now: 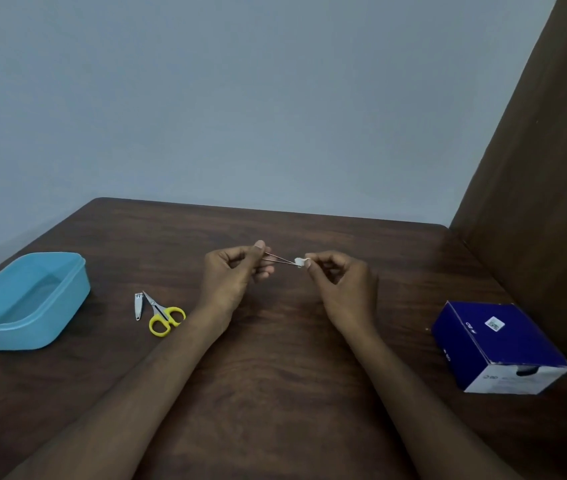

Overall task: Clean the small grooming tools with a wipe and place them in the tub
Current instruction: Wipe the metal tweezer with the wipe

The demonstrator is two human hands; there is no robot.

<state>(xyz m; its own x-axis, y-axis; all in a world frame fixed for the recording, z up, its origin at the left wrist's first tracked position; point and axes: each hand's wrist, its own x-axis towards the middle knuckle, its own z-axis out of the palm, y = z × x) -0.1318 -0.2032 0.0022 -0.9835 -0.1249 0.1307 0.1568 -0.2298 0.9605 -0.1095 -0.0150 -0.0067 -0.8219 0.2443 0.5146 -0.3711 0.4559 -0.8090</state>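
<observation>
My left hand (231, 273) pinches thin metal tweezers (279, 259) by their wide end, held above the middle of the table. My right hand (339, 282) pinches a small white wipe (301, 262) around the tweezers' tip. A silver nail clipper (138, 307) and small yellow-handled scissors (163, 313) lie side by side on the table to the left. A light blue tub (67, 299) stands at the far left with nothing visible inside it.
A dark blue and white box (498, 344) sits at the right, close to a brown panel (552, 188). The dark wooden table (275, 375) meets a pale wall at the back.
</observation>
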